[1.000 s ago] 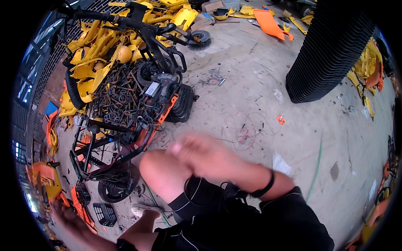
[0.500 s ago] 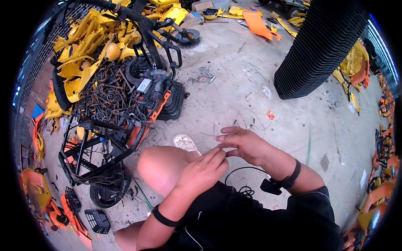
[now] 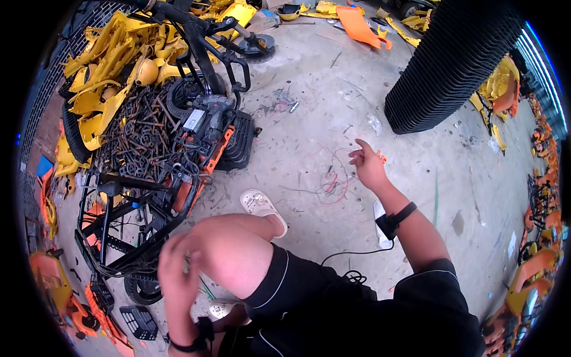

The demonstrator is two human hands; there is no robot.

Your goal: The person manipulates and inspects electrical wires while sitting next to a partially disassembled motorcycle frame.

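Observation:
My right hand [image 3: 370, 166] is stretched forward over the concrete floor, index finger extended and the other fingers partly bent, with no object visible in it. Beside it, thin red and dark wires [image 3: 332, 181] lie loosely tangled on the floor. My left hand [image 3: 179, 271] is raised at the left of my bent knee, near the black scooter frame [image 3: 110, 223]. Motion smears its fingers, and whether it holds anything cannot be made out. A cordless power tool [image 3: 219, 113] rests on the frame.
Rusty bolts and metal parts [image 3: 140, 134] lie heaped behind the frame, below piled yellow plastic panels [image 3: 107, 71]. A tall black stack [image 3: 440, 77] stands at the far right. An orange panel [image 3: 360, 27] lies at the back. A black cable [image 3: 351, 253] runs from my right wristband.
My hands were together in front of my knee and have parted. The left moved left toward the frame; the right moved forward and right. The tangled wires now show on the floor.

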